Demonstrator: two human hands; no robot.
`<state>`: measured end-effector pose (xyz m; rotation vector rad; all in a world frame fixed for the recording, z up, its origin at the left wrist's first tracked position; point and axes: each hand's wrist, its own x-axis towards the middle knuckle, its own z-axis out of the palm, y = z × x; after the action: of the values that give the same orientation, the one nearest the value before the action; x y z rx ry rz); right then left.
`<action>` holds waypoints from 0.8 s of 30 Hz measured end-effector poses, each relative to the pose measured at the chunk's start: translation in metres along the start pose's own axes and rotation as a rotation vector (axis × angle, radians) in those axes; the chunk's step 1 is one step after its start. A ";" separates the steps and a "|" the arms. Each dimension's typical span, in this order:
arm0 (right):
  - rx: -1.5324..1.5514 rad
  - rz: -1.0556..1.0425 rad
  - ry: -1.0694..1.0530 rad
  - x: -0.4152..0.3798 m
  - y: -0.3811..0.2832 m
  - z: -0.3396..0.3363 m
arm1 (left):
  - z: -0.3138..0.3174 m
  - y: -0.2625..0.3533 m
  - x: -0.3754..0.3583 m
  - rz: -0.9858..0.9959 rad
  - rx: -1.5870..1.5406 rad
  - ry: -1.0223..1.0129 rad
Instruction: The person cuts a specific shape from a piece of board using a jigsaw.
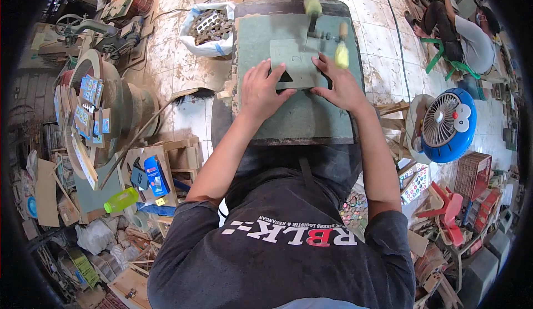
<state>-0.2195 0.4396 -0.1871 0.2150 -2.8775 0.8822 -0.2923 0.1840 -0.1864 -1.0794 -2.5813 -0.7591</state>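
A flat grey-green board lies on the green-topped work table in front of me. Near its left side is a dark triangular opening, and faint pencil-like lines show on its face. My left hand grips the left edge, thumb at the near edge and fingers along the side. The right edge is gripped by my right hand, its thumb also at the near edge. Just beyond the hands, a thin upright blade hangs from a saw arm and meets the board. A yellow-green bulb-shaped piece is by my right fingers.
Left of the table stands a white sack of dark cut pieces. Further left is a round machine drum with small boards on it. A blue fan stands at right. Beyond it, a person sits on a green stool.
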 end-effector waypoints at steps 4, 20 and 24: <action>0.021 -0.006 -0.055 0.000 0.005 -0.002 | 0.005 0.008 -0.004 -0.024 0.047 0.066; -0.095 0.076 -0.029 -0.011 -0.009 0.002 | -0.016 -0.039 0.007 0.203 -0.177 -0.226; -0.109 0.008 0.003 -0.008 0.001 0.004 | -0.010 -0.039 0.003 0.189 -0.181 -0.177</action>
<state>-0.2121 0.4393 -0.1919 0.1915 -2.9146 0.7228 -0.3225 0.1573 -0.1915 -1.4837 -2.5397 -0.9001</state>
